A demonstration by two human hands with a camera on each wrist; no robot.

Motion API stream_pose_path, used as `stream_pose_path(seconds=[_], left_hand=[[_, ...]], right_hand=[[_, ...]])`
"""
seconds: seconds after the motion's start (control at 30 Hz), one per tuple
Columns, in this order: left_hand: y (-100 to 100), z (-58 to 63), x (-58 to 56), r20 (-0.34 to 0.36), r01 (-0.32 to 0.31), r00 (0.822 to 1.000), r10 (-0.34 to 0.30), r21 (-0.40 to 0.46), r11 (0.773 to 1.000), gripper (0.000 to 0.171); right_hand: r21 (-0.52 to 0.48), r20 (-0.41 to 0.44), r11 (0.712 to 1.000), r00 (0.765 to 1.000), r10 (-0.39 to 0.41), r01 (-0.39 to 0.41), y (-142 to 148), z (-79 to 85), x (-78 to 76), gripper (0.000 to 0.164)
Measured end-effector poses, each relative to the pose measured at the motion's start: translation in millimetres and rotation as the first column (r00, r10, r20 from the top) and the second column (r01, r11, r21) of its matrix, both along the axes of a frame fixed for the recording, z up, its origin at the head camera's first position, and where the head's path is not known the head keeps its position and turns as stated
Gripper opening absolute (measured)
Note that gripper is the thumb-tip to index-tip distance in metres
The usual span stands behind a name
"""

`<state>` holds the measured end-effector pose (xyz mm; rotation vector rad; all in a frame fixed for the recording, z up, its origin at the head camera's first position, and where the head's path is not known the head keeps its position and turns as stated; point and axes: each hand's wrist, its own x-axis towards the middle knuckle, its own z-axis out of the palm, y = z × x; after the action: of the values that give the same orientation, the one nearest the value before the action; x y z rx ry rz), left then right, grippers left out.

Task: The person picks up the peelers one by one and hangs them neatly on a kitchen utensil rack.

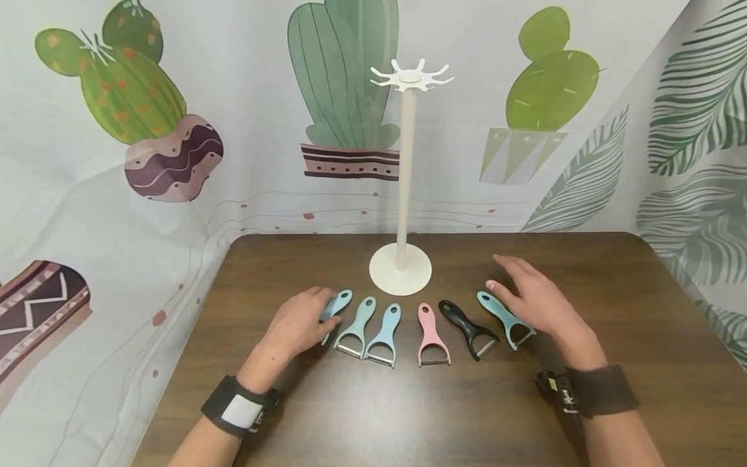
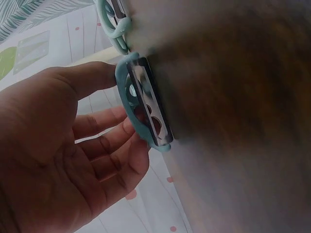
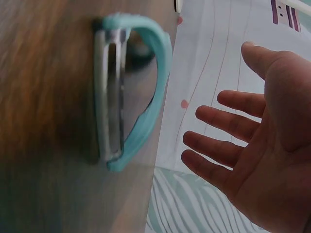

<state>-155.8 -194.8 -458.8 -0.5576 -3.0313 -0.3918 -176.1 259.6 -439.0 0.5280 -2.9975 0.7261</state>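
At the left end of a fan of peelers, my left hand [image 1: 300,318] has its thumb and curled fingers about the handle of a light blue peeler [image 1: 343,299]. In the left wrist view that peeler's metal blade [image 2: 150,104] faces the camera, close against the table. My right hand [image 1: 539,301] hovers by a turquoise peeler [image 1: 503,314] at the other end, its fingers [image 3: 223,124] loosely extended and holding nothing. Between the hands lie a mint green peeler [image 1: 363,318], another light blue peeler [image 1: 388,327], a pink peeler [image 1: 428,331] and a black peeler [image 1: 463,321].
Behind the peelers stands a cream stand [image 1: 406,162], with a round base [image 1: 388,275] and a ring of hooks [image 1: 411,78] on top. The brown wooden table [image 1: 408,415] ends at a cactus-print cloth [image 1: 245,130].
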Motion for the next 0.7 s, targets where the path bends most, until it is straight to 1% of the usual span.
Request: stream_pose_path(seconds=[0.37, 0.7], left_hand=[[-0.6, 1.4, 0.6, -0.005, -0.013, 1.000, 0.013, 0.045, 0.999, 0.038], [-0.7, 2.7, 0.1, -0.014, -0.014, 1.000, 0.015, 0.080, 0.997, 0.035]], right_hand=[[0.000, -0.001, 1.000, 1.000, 0.004, -0.004, -7.8, -1.3, -3.5, 0.068], [-0.002, -0.002, 1.000, 1.000, 0.013, -0.013, -15.0, 5.8, -6.7, 0.067]])
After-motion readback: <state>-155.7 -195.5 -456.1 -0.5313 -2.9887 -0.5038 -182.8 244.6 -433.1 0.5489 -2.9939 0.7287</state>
